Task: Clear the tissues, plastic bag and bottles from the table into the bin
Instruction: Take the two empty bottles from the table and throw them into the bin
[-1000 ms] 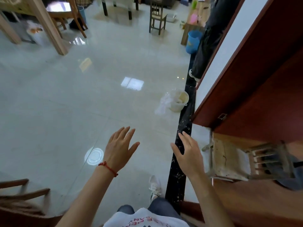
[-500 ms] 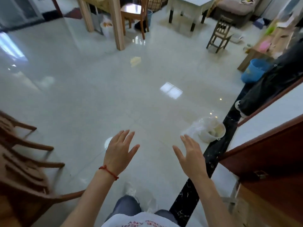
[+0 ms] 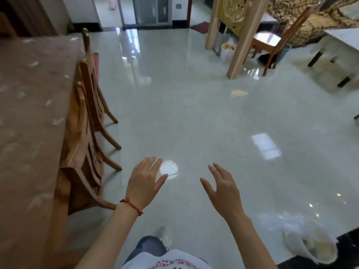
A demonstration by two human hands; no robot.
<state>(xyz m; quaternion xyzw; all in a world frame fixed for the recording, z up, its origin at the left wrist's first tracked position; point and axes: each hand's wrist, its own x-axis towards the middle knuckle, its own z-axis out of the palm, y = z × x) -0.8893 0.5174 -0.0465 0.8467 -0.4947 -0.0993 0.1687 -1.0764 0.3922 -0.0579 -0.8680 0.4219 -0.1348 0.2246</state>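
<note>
Glossy pale tiled floor point(image 3: 194, 117) throughout, mirroring window light. Far left of the bin: table point(image 3: 29, 117) under a brownish patterned cloth, no tissues, bag or bottles discernible on the visible part, though blurred. Hard against the table's right edge, between it and the bin: wooden chairs point(image 3: 87, 121), backs upright, tucked in. Right of the chairs, still left of the bin: left hand point(image 3: 144, 183), empty, fingers spread, palm down, red string bracelet point(image 3: 132, 205) at the wrist. Just beyond that hand's fingertips: round bright reflection point(image 3: 169, 168) on the floor. Nearer the bin: right hand point(image 3: 223, 189), likewise empty, fingers splayed, held above the floor and apart from the left. Below and between the hands: white shirt point(image 3: 165, 261), jeans-clad knee and pale shoe point(image 3: 165, 237). Bottom right: white bin point(image 3: 308, 247) on the floor, lined with a thin plastic liner point(image 3: 279, 220) spilling leftward, beside a black marbled strip. Far beyond the bin, top right: wooden posts point(image 3: 240, 37), another chair point(image 3: 272, 41) and a white bench point(image 3: 338, 55).
</note>
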